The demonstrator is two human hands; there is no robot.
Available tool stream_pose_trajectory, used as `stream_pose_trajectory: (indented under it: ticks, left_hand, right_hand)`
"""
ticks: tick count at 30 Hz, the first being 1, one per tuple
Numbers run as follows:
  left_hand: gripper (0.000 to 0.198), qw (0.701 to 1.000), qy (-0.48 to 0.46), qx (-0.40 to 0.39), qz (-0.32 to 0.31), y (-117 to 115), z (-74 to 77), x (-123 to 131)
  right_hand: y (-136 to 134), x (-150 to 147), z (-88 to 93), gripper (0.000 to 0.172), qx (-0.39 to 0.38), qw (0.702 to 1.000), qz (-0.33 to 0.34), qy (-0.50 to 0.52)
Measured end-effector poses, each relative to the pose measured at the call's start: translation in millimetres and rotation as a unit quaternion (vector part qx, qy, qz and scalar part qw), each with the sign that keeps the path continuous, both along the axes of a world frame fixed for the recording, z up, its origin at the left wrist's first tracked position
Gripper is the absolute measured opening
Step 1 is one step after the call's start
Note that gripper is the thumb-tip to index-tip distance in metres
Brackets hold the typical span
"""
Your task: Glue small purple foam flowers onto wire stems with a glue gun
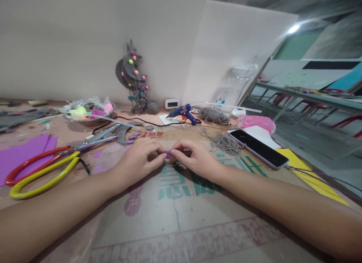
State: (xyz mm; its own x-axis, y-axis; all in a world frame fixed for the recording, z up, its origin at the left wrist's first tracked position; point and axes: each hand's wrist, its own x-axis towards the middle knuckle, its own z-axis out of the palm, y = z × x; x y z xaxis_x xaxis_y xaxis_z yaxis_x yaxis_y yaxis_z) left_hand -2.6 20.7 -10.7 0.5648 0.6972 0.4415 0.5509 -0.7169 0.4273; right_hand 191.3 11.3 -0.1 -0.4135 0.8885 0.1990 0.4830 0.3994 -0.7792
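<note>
Between the fingertips of my two hands is a small purple felt piece [169, 154], mostly covered by the fingers. My left hand [143, 157] pinches it from the left, and my right hand [195, 157] pinches it from the right. Both hands are just above a printed cardboard sheet [181, 225]. Beyond my left hand lie a grey felt crescent [122, 134] and several small purple felt pieces [134, 136]. Behind the hands stands a blue glue gun [185, 114] with a clear glue stick in it.
Scissors [42, 168] with red and yellow handles lie left, over purple felt sheets [25, 153]. Grey yarn [226, 143] and a phone [257, 148] lie right. A bowl [87, 114], a small clock [172, 103], a bottle [233, 89] and a decorated grey moon ornament [131, 74] stand along the back.
</note>
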Motion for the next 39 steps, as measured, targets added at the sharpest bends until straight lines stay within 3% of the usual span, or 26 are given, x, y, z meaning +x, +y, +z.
stream_pose_trajectory:
  ticks: [5, 15, 26, 33, 39]
  left_hand:
    - [0.015, 1.000, -0.009, 0.005, -0.007, -2.5, 1.4, 0.5]
    - [0.023, 1.000, 0.009, -0.014, 0.000, -1.7, 1.6, 0.9]
    - [0.021, 0.999, 0.021, -0.028, -0.013, 0.0, 0.4, 0.1]
    - [0.022, 0.999, -0.015, -0.040, 0.007, 0.8, -0.5, -1.3]
    - [0.019, 0.999, -0.009, -0.034, 0.009, -1.4, 0.9, 0.3]
  right_hand:
    - [1.1, -0.6, 0.3, 0.017, 0.011, 0.999, -0.036, 0.000]
    - [-1.1, 0.5, -1.0, 0.017, 0.055, 0.998, 0.007, -0.024]
    - [-0.7, 0.4, 0.5, 0.017, 0.036, 0.999, 0.013, -0.016]
    - [1.0, -0.2, 1.2, 0.022, 0.001, 0.999, -0.036, 0.015]
    - [0.0, -1.0, 2.1, 0.019, -0.008, 0.999, -0.033, 0.026]
